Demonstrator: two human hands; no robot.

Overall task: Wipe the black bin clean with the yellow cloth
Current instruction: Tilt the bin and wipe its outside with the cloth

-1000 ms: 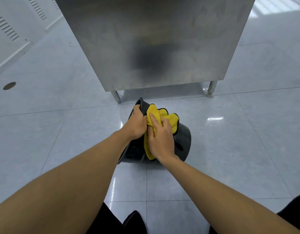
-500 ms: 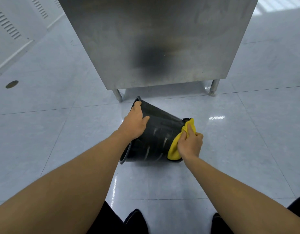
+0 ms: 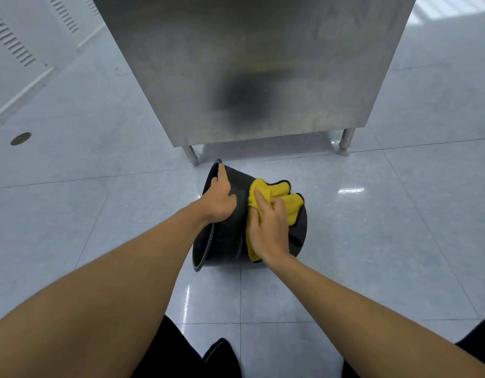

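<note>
The black bin (image 3: 227, 241) lies on its side on the tiled floor, its open mouth facing left and its base to the right. My left hand (image 3: 220, 199) grips the bin's rim near the top. My right hand (image 3: 267, 229) presses the yellow cloth (image 3: 279, 196) against the bin's outer wall, over its middle and towards the base. The cloth is bunched, with dark edging, and drapes over the top of the bin and down under my palm.
A large stainless steel cabinet (image 3: 249, 66) on short legs (image 3: 346, 141) stands just behind the bin. A white vented wall panel (image 3: 15, 42) runs along the far left, and a round floor drain (image 3: 20, 138) sits at left. My dark trousers and shoe (image 3: 222, 356) show at the bottom.
My right hand has carried the cloth from the bin's base end back leftward and up over the bin's wall. My left hand stays on the rim.
</note>
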